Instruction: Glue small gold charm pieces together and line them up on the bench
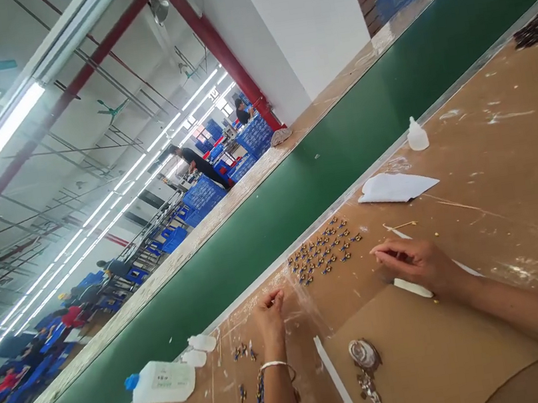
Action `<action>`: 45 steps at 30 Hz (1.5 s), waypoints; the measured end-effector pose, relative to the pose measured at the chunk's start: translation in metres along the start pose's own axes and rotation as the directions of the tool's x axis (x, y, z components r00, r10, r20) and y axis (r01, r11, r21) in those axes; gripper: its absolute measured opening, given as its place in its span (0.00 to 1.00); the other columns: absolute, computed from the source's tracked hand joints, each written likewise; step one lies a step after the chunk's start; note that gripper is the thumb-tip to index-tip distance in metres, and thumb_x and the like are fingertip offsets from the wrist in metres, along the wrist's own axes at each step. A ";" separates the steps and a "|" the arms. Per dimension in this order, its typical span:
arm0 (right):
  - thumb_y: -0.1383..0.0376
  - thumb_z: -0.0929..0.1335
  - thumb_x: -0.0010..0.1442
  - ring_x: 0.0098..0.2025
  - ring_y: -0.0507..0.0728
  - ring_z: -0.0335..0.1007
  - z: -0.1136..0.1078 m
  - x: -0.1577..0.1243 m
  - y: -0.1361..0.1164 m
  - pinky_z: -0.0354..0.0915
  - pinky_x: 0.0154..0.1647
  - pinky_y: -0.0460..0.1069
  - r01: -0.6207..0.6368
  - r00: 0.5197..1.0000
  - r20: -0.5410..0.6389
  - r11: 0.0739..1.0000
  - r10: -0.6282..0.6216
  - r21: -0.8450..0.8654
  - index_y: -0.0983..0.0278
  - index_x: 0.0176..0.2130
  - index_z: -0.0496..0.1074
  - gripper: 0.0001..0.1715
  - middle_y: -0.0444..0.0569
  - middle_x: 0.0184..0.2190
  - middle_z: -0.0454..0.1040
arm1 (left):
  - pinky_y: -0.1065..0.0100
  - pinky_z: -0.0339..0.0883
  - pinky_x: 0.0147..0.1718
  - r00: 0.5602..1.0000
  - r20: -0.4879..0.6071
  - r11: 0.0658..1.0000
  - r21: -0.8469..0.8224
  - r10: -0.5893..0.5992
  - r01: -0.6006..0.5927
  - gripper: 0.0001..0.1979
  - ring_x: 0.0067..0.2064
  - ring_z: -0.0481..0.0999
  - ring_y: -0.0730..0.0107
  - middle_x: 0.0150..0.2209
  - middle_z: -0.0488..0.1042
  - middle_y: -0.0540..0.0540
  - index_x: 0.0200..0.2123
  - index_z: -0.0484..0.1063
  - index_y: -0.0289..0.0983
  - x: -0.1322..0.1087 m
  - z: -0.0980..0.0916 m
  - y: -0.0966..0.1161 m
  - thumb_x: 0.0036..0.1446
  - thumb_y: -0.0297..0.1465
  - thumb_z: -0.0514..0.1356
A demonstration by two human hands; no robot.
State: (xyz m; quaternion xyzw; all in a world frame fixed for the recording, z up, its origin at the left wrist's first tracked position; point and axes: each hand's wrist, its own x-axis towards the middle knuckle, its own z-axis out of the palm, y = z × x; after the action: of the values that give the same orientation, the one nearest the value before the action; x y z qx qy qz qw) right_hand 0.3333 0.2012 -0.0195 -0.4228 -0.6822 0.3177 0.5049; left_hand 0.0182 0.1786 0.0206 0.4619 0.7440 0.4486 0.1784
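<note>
My left hand is above the brown worktable with thumb and fingertips pinched together; whatever they may hold is too small to make out. To the right, my right hand has its fingers curled and the thumb pressed near them, and I cannot see what is inside. Between and beyond the hands lie rows of small blue-and-gold pieces. More of these blue pieces lie left of my left wrist, partly hidden by the forearm. A pale, elongated object sits just under my right hand.
A green belt runs diagonally behind the table. At left lie a white bottle with a blue cap and small bottles. A white paper, a dropper bottle and a shiny chain-like item lie around the hands.
</note>
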 end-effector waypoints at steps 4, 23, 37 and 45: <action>0.48 0.62 0.58 0.25 0.51 0.63 -0.001 -0.001 -0.003 0.61 0.25 0.46 -0.079 0.997 -0.007 0.997 0.079 0.025 0.65 0.32 0.74 0.24 0.49 0.27 0.73 | 0.65 0.67 0.33 0.991 -0.131 0.993 0.110 -0.022 0.037 0.14 0.30 0.74 0.63 0.25 0.77 0.45 0.22 0.77 0.36 -0.030 -0.069 -0.014 0.37 0.42 0.64; 0.38 0.62 0.50 0.22 0.49 0.63 -0.002 -0.003 -0.013 0.58 0.23 0.45 -0.210 0.977 -0.054 0.977 0.208 -0.041 0.65 0.29 0.73 0.34 0.50 0.26 0.73 | 0.61 0.68 0.40 0.999 -0.050 0.905 0.425 -0.011 0.032 0.13 0.37 0.76 0.60 0.33 0.79 0.43 0.29 0.79 0.40 -0.137 -0.106 -0.059 0.48 0.41 0.58; 0.44 0.64 0.52 0.24 0.49 0.65 -0.003 -0.003 -0.013 0.57 0.23 0.45 -0.255 0.967 -0.028 0.967 0.255 -0.008 0.66 0.30 0.73 0.28 0.50 0.26 0.73 | 0.65 0.68 0.34 0.964 0.135 0.768 0.583 0.228 -0.263 0.14 0.34 0.76 0.64 0.32 0.77 0.44 0.31 0.78 0.40 -0.146 -0.083 -0.057 0.58 0.35 0.52; 0.44 0.64 0.50 0.23 0.51 0.67 -0.001 -0.002 -0.004 0.61 0.25 0.46 -0.254 0.965 -0.053 0.967 0.255 0.027 0.64 0.29 0.74 0.26 0.49 0.28 0.74 | 0.59 0.67 0.37 0.933 0.146 0.634 0.698 0.329 -0.333 0.16 0.36 0.74 0.59 0.35 0.76 0.40 0.31 0.77 0.40 -0.152 -0.079 -0.070 0.59 0.33 0.50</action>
State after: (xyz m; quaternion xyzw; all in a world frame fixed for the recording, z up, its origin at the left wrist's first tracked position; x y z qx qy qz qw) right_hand 0.3337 0.1974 -0.0165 -0.5106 -0.6046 0.3747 0.4831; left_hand 0.0052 -0.0012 -0.0181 0.6238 0.7610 0.1491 -0.0977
